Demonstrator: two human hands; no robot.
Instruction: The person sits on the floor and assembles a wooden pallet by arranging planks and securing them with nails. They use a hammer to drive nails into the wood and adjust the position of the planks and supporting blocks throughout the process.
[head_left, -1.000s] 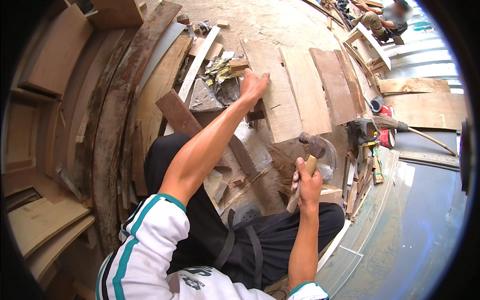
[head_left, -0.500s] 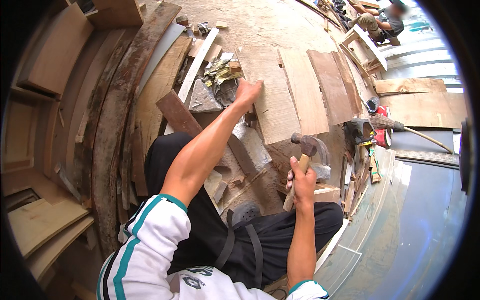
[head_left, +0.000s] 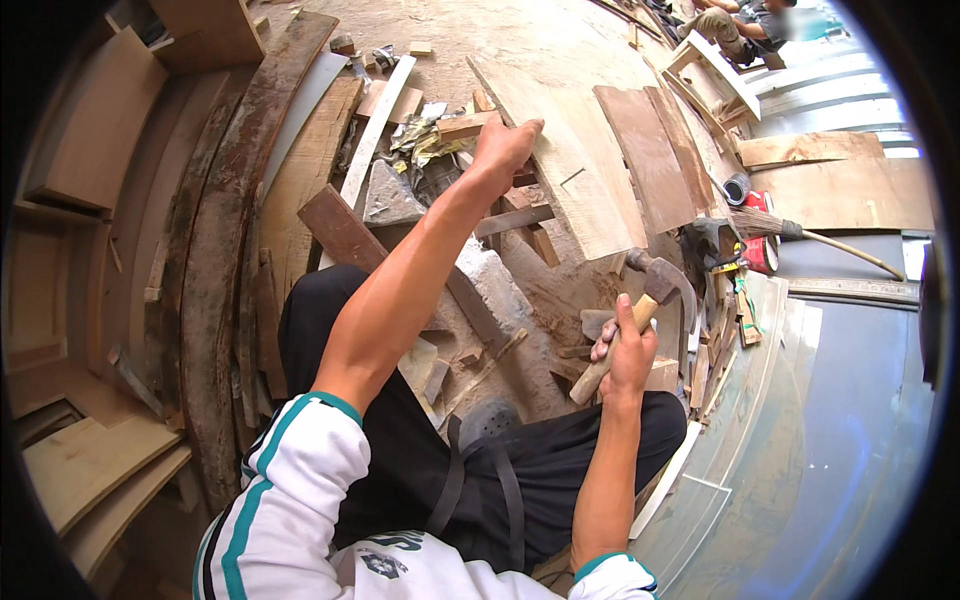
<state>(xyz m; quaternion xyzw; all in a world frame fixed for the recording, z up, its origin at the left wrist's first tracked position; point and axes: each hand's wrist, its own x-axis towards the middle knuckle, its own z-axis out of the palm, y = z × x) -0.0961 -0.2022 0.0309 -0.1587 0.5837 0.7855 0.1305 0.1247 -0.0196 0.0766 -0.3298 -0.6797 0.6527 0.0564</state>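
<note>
My left hand (head_left: 508, 148) is closed on the left edge of a pale wooden board (head_left: 578, 185), which lies slanted and partly covers a second pale board behind it. In my right hand (head_left: 630, 352) is a claw hammer (head_left: 655, 276), gripped by its wooden handle, its curved claw pointing right. The hammer's head is close to the board's near corner. Under my left arm lie a grey concrete block (head_left: 490, 285) and several wood scraps. A small wood block (head_left: 466, 125) sits just left of my left hand.
Reddish-brown boards (head_left: 650, 155) lie right of the pale ones. Long rough planks (head_left: 225, 260) and cabinet-like wooden pieces (head_left: 95, 120) line the left. A broom (head_left: 770, 225), red cans (head_left: 762, 252) and a glossy sheet (head_left: 800, 430) are at right. Another person (head_left: 740, 28) sits at far right.
My left hand has pulled the pale board up and over to the right, so it overlaps its neighbour and uncovers scraps beneath. The hammer has shifted slightly right.
</note>
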